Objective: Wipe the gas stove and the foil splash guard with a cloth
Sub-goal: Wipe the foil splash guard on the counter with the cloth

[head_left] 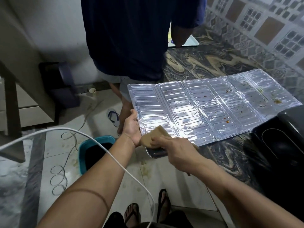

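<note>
The silver foil splash guard (205,106) lies unfolded flat on the marbled counter, its left end sticking out past the counter edge. Brown food specks dot its right panels. My left hand (131,125) grips the guard's overhanging left edge from below. My right hand (174,153) holds a tan cloth (154,137) and presses it on the guard's near left corner. The black gas stove (279,142) sits at the right, just under the guard's right end.
A person in a dark blue shirt (131,38) stands right behind the guard at the counter (205,63). A teal bin (93,150) stands on the floor below my left arm. A white cable (65,129) crosses over my left arm. The tiled wall (263,22) rises at the far right.
</note>
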The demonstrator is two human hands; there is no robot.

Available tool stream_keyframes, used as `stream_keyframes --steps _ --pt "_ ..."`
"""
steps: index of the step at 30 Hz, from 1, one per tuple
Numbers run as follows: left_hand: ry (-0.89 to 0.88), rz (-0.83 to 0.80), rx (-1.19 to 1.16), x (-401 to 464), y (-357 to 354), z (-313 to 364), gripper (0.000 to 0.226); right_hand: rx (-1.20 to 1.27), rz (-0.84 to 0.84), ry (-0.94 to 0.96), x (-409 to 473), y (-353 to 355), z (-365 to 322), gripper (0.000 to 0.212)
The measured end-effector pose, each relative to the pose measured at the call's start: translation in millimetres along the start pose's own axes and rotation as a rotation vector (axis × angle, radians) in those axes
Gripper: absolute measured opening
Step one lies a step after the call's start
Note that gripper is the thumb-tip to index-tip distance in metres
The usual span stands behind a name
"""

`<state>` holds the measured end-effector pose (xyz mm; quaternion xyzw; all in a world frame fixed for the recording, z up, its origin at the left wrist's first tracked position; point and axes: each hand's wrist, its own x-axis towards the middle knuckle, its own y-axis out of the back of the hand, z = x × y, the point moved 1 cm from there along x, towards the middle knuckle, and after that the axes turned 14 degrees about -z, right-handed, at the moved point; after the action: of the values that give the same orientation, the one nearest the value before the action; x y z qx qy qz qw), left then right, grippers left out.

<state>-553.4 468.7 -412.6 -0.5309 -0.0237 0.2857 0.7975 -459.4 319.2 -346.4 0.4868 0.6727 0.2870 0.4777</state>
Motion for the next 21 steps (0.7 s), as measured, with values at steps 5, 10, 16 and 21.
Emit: stream_keyframes --steps 5,10,16,21 --pt "0.038 -0.111 -0.053 0 -4 -3 0.083 0.022 0.007 -0.294 -9 42 34 0.047" --pt "0.071 -0.093 0.012 2 -11 -1 0.073 0.014 0.168 -0.509 9 31 36 0.053" --pt "0.069 -0.034 0.013 6 -12 -1 0.073 0.015 0.142 -0.041 -7 -10 -23 0.062" --pt "0.119 -0.070 0.015 4 -14 -2 0.077 -0.290 0.227 0.039 -24 -19 -4 0.054"
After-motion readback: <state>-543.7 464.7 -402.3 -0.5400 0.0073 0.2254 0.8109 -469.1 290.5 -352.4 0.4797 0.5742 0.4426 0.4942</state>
